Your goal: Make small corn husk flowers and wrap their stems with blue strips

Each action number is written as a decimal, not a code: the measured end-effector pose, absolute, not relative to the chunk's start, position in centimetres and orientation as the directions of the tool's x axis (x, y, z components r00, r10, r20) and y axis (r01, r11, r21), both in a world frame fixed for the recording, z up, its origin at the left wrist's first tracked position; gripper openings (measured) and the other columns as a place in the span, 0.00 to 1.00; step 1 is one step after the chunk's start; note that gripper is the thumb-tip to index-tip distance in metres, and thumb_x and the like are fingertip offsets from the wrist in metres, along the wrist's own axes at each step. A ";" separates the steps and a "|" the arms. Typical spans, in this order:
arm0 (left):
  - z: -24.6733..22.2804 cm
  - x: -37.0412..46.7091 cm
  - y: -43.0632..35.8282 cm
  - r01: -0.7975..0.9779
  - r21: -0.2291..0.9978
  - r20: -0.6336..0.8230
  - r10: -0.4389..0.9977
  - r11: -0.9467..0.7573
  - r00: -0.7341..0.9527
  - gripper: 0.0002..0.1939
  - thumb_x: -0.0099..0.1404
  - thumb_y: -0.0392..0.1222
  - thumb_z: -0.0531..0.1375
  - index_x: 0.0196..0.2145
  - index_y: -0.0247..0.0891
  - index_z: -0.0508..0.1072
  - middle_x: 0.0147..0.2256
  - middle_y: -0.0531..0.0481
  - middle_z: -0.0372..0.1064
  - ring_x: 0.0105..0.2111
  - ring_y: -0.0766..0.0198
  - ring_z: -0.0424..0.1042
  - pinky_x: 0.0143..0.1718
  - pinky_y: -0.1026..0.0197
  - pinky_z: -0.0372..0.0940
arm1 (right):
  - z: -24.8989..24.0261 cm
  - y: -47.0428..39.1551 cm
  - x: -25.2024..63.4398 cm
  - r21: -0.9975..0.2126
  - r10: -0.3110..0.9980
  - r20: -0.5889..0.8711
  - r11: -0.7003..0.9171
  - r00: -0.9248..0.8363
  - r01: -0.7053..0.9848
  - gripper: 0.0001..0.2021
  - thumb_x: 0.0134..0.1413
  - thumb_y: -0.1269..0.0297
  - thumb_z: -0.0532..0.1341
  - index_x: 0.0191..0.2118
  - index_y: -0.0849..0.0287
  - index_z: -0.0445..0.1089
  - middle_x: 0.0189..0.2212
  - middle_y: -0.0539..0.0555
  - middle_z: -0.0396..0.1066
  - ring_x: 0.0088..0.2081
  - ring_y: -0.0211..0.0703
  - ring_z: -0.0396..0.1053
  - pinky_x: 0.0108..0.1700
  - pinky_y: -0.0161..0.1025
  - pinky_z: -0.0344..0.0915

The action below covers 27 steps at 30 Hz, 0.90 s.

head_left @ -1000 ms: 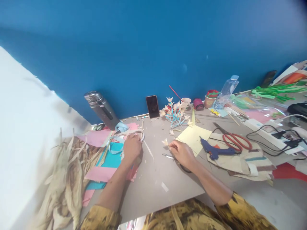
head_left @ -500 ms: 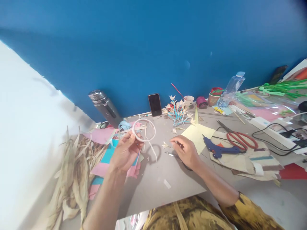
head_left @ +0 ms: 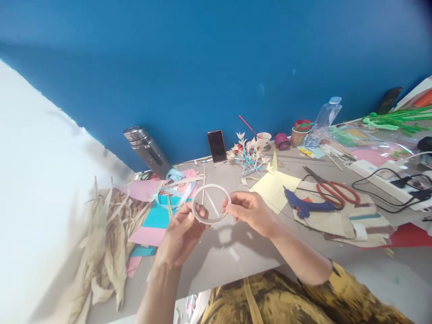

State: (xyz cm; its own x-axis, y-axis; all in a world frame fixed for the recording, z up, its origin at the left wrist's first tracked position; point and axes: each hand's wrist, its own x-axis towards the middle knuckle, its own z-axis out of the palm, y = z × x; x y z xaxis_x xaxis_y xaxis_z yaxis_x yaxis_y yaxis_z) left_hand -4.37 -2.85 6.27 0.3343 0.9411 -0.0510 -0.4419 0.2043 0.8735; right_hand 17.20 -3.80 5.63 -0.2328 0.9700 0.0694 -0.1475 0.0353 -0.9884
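A pale round ring (head_left: 212, 221) is held up over the front part of the table between both hands. My left hand (head_left: 184, 229) pinches its left side, thumb in front. On the right edge of the ring, my right hand (head_left: 248, 210) has its thumb and fingertips closed. A thin pale strip (head_left: 212, 204) shows through the ring's opening. Beyond the hands stands a bunch of small pale flowers on blue stems (head_left: 249, 157), and a yellow paper sheet (head_left: 276, 189) lies right of it.
Dried husks (head_left: 108, 252) hang at the left near coloured papers (head_left: 158, 213). A flask (head_left: 148, 153) and a phone (head_left: 216, 146) lean on the wall. To the right are a blue glue gun (head_left: 307, 206), red-handled scissors (head_left: 337, 191), a bottle (head_left: 323, 122) and a power strip (head_left: 381, 182).
My left hand has brought the ring down and to the right. My right hand has moved left and taken hold of the ring's right edge.
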 end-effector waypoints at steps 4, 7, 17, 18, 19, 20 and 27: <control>5.5 -5.7 -3.0 -0.238 0.971 0.010 0.986 0.030 0.164 0.17 0.61 0.52 0.67 0.43 0.41 0.78 0.46 0.43 0.72 0.46 0.55 0.69 0.45 0.56 0.68 | 6.2 -4.9 16.9 -0.900 0.917 0.350 0.385 -0.190 0.205 0.06 0.60 0.61 0.63 0.34 0.57 0.74 0.29 0.51 0.71 0.27 0.37 0.64 0.30 0.34 0.59; 6.2 -6.1 -3.4 -0.054 0.986 0.160 0.986 -0.158 0.043 0.21 0.62 0.54 0.65 0.50 0.44 0.77 0.52 0.42 0.71 0.52 0.51 0.68 0.49 0.54 0.67 | 6.5 -5.2 16.7 -0.766 0.839 0.475 0.542 -0.265 0.344 0.04 0.61 0.68 0.61 0.36 0.56 0.74 0.35 0.53 0.74 0.31 0.39 0.68 0.36 0.36 0.62; 7.6 -3.4 -5.0 0.304 0.852 0.430 0.901 -0.426 0.058 0.05 0.63 0.43 0.65 0.29 0.42 0.79 0.31 0.48 0.74 0.34 0.56 0.71 0.42 0.55 0.64 | 5.7 -5.4 15.8 -0.759 0.854 0.519 0.460 0.003 0.461 0.11 0.63 0.66 0.59 0.49 0.53 0.73 0.44 0.58 0.75 0.32 0.42 0.72 0.37 0.40 0.69; 7.2 -3.0 -5.2 0.332 0.826 0.474 0.880 -0.456 0.027 0.04 0.62 0.41 0.65 0.30 0.43 0.80 0.31 0.48 0.74 0.35 0.55 0.71 0.44 0.54 0.64 | 5.7 -5.6 15.7 -0.754 0.858 0.513 0.446 0.007 0.482 0.09 0.62 0.65 0.60 0.46 0.54 0.74 0.41 0.57 0.76 0.31 0.41 0.72 0.37 0.39 0.68; 6.8 -2.6 -5.3 0.363 0.794 0.518 0.855 -0.487 0.014 0.02 0.62 0.40 0.66 0.31 0.44 0.80 0.32 0.48 0.75 0.36 0.55 0.72 0.46 0.53 0.64 | 5.8 -5.7 15.6 -0.744 0.863 0.505 0.435 0.000 0.507 0.07 0.62 0.64 0.61 0.43 0.54 0.74 0.38 0.56 0.77 0.30 0.41 0.72 0.36 0.39 0.68; 6.4 -2.3 -5.4 0.397 0.757 0.560 0.828 -0.519 0.015 0.02 0.61 0.39 0.66 0.32 0.45 0.80 0.32 0.49 0.76 0.37 0.54 0.72 0.48 0.52 0.63 | 5.9 -5.8 15.5 -0.731 0.867 0.498 0.425 -0.009 0.534 0.06 0.62 0.64 0.61 0.42 0.55 0.75 0.37 0.55 0.78 0.29 0.41 0.73 0.36 0.38 0.67; 5.5 -0.7 -6.0 0.673 0.340 0.790 0.588 -0.657 0.175 0.07 0.62 0.32 0.66 0.36 0.42 0.78 0.32 0.49 0.76 0.38 0.56 0.74 0.55 0.46 0.58 | 6.1 -6.1 14.6 -0.593 0.808 0.588 0.451 -0.024 0.666 0.12 0.63 0.71 0.56 0.38 0.56 0.77 0.33 0.55 0.80 0.34 0.42 0.76 0.36 0.35 0.64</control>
State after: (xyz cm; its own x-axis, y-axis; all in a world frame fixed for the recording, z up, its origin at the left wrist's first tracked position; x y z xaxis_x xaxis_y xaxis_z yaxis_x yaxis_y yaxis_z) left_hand -0.71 -6.03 5.55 0.1751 0.5881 0.7896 0.6726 -0.6571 0.3402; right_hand 14.60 -6.12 6.08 -0.0235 0.8083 0.5883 0.6665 0.4513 -0.5934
